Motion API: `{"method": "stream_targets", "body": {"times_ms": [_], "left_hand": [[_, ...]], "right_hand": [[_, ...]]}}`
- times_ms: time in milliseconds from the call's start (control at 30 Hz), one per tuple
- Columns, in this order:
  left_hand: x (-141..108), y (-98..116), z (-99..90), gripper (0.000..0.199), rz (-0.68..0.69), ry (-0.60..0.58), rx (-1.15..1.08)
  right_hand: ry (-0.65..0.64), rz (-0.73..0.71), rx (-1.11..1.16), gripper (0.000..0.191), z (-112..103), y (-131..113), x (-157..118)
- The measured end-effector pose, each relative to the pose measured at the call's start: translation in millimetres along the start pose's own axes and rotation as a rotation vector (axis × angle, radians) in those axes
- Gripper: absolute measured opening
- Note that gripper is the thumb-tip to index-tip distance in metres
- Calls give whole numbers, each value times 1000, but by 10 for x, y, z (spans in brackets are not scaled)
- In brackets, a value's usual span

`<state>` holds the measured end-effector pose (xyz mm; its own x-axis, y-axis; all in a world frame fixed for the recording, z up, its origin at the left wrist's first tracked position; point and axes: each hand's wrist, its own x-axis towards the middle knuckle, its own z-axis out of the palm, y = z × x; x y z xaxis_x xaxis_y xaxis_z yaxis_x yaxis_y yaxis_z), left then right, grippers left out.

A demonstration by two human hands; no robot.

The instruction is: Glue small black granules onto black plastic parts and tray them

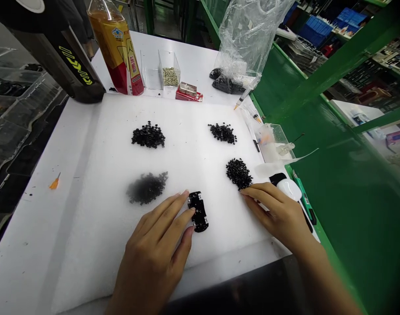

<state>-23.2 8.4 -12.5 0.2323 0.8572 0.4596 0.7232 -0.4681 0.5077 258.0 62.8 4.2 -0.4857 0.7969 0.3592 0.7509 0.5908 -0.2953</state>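
A small black chassis-shaped plate with shiny metal bits at its corners lies on the white foam mat. My left hand rests at its left side, fingers stretched and spread, with fingertips touching the plate's left edge. My right hand is at the near edge of a heap of tiny glossy black pieces. Its thumb and index finger are pinched together there; whatever is between the tips is too small to make out. Left of the plate is another heap of black bits, partly blurred.
Two more heaps of black pieces, a left one and a right one, lie farther back. Behind them stand a drink bottle, a dark tumbler and a clear box of small metal parts. A syringe and green cutter line the right edge.
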Motion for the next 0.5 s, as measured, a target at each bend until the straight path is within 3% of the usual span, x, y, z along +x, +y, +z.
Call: {"method": "stream_targets", "body": {"times_ms": [267, 500], "left_hand": [[18, 3, -16, 27, -3, 3, -6], [7, 18, -10, 28, -22, 5, -6]], "right_hand": [[-178, -66, -39, 20, -58, 134, 64], [-74, -53, 37, 16, -18, 28, 35]]}}
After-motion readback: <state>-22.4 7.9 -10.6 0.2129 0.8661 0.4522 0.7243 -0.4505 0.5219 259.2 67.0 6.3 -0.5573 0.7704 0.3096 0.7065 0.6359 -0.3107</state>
